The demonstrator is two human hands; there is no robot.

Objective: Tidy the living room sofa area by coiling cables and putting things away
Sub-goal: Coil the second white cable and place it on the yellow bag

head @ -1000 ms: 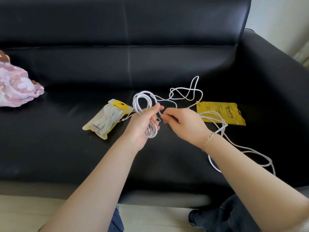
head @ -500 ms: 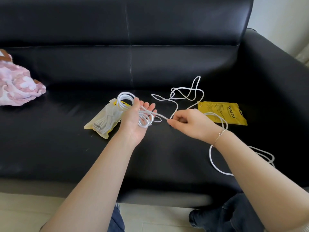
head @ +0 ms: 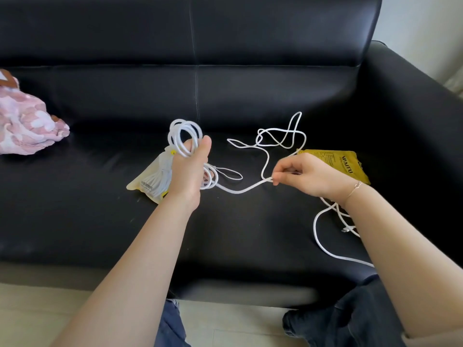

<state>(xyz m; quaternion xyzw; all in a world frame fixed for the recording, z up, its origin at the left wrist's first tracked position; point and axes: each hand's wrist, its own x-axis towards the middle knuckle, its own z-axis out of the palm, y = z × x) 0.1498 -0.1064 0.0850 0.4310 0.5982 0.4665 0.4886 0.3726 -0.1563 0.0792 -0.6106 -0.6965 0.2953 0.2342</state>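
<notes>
**Coiling a limp white cable on the sofa**

At centre-left, the left hand grips the finished loops of the white cable. Centre-right, the right hand pinches the slack strand between its fingers. Light, floppy and tangle-prone, it is best fed from near the coil.

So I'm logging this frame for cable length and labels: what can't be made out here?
Head view only:
- White cable: its run on the right passes under the right hand and forearm, so its length is unclear.
- Clear pouch: partly behind the left hand; print too small.
- Yellow pouch: small print illegible.
- Pink cloth: cut by the left edge.
</notes>
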